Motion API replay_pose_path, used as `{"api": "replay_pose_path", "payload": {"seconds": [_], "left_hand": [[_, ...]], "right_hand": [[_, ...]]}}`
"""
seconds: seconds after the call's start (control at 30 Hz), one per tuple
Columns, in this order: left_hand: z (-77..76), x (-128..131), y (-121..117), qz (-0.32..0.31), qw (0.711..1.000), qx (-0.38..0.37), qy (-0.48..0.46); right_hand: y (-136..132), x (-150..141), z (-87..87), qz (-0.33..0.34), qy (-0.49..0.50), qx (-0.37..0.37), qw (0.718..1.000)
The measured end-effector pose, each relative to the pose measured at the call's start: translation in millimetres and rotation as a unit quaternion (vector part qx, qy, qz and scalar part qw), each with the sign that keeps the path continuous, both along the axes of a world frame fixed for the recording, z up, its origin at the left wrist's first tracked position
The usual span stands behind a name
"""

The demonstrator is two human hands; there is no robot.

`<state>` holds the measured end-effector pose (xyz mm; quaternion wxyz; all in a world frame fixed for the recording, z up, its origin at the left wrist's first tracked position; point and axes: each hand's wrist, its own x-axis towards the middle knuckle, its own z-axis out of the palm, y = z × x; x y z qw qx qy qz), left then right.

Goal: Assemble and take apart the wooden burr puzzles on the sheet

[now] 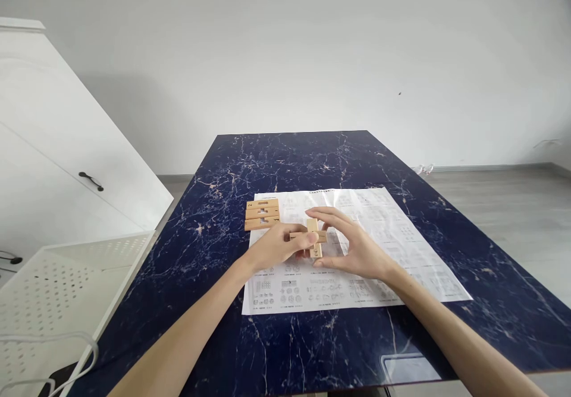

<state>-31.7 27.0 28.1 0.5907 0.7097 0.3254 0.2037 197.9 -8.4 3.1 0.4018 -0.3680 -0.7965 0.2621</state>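
Observation:
A cross of interlocking wooden puzzle pieces (315,251) is held just above a printed sheet. My left hand (285,245) pinches the crosswise piece, its thumb pressed on the middle where the pieces meet. Around the upright piece curves my right hand (352,248), fingers at the far end and thumb at the near end. A digit is marked on the near end of that piece. To the left, notched wooden pieces (255,213) lie side by side, partly on the sheet, with numbers on them. The undersides of the held pieces are hidden.
The creased instruction sheet (379,293) with rows of small diagrams lies on a dark blue marble-patterned table (285,165). At left stand a white cabinet (57,129) and a perforated white panel (57,290) with a white cable (91,343).

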Motion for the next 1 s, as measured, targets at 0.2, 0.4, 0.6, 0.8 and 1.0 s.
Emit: {"api": "replay_pose_path", "payload": {"seconds": [0.2,0.4,0.6,0.8,1.0], "left_hand": [[-3.0,2.3,-2.0,-0.045,0.989,-0.133,-0.049],[4.0,3.9,-3.1,-0.044,0.97,-0.235,-0.052],[7.0,3.1,-2.3,-0.028,0.962,-0.27,-0.041],[4.0,2.8,-3.8,0.016,0.967,-0.253,-0.017],[3.4,3.0,-4.2,0.021,0.964,-0.262,-0.033]], "right_hand": [[-4.5,1.4,3.9,0.005,-0.003,-0.026,1.0],[-6.6,-1.0,7.1,0.013,-0.006,-0.034,0.999],[-6.7,-3.0,5.0,0.023,-0.007,-0.033,0.999],[-6.2,-2.8,-2.9,-0.029,-0.022,0.001,0.999],[-8.0,-7.3,-7.9,-0.058,-0.034,0.058,0.996]]}}
